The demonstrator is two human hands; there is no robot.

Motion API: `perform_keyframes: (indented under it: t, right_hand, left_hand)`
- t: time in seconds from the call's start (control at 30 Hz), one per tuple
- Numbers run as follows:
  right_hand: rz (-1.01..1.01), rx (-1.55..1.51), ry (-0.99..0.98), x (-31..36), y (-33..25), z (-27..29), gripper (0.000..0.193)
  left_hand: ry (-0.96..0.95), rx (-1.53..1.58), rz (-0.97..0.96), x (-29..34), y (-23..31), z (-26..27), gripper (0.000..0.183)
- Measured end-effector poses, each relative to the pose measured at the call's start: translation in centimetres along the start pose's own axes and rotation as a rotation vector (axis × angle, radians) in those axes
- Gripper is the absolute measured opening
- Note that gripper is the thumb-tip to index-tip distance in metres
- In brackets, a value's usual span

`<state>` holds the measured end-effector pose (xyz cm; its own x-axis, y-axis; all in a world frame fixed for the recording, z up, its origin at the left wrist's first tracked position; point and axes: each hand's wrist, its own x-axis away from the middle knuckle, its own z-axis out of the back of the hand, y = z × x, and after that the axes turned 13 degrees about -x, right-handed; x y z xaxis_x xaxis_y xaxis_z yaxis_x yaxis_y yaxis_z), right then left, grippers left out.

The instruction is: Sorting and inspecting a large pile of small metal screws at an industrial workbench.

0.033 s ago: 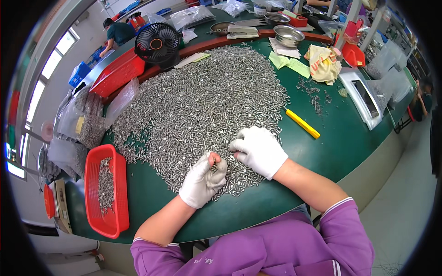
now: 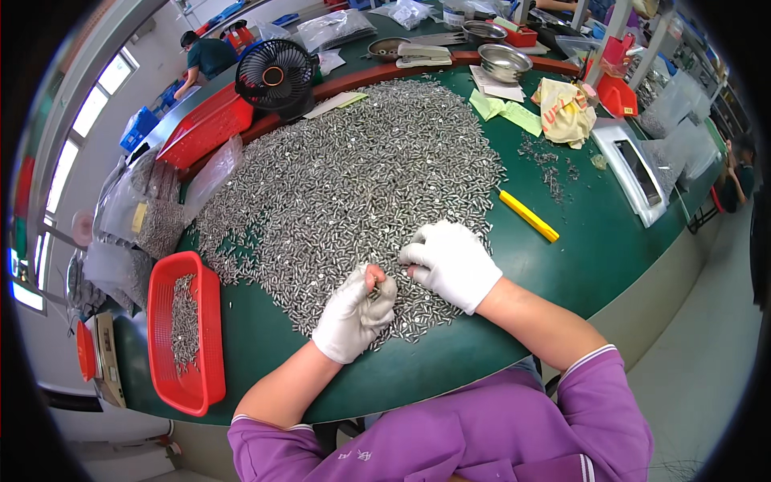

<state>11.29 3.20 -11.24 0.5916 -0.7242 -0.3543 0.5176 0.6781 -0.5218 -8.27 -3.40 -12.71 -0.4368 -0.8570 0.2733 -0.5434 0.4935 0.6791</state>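
A wide heap of small silvery metal pins (image 2: 361, 169) covers the middle of the green table. At its near edge are both my hands, in white gloves with some fingertips bare. My left hand (image 2: 353, 313) is closed, its thumb and forefinger pinched together; whatever lies between them is too small to name. To its right, my right hand (image 2: 454, 265) rests low over the pins with its fingers curled down and the thumb tucked in. The back of the glove hides what those fingertips grip. A narrow gap with loose pins lies between the two hands.
On the left stand a red basket (image 2: 210, 337) partly filled with pins, bulging plastic bags (image 2: 120, 209) and a scale (image 2: 108, 361). A black fan (image 2: 275, 75) is behind the heap. To the right lie a yellow cutter (image 2: 528, 216), a cloth (image 2: 564, 112) and a phone on a white tray (image 2: 606, 149).
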Motion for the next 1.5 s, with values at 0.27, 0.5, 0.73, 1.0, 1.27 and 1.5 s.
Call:
perform_keyframes:
  t: [0.27,0.5,0.73,1.0,1.27,1.5]
  right_hand:
    - [-0.002,0.021,-0.041,-0.5,-0.5,-0.3,0.01]
    - [-0.067,-0.581,-0.006,-0.2,-1.1,0.7,0.009]
    - [-0.123,-0.799,-0.045,0.2,-1.4,0.5,0.013]
    - [-0.036,-0.156,-0.037,0.0,0.1,0.1,0.01]
    - [-0.011,-0.067,-0.009,-0.1,-0.1,-0.4,0.007]
    - [0.052,-0.112,-0.051,-0.2,-0.4,-0.4,0.01]
  left_hand:
    - [-0.047,0.029,-0.034,-0.2,-0.4,0.5,0.016]
    - [0.008,-0.096,-0.041,0.0,-0.2,-0.7,0.015]
    - [0.031,-0.151,-0.011,0.2,-0.3,-1.0,0.016]
    - [0.048,-0.172,0.027,0.3,0.2,-1.1,0.016]
    - [0.084,-0.089,0.029,0.2,-0.2,-0.5,0.016]
    - [-0.02,0.073,-0.044,0.0,-0.2,0.6,0.014]
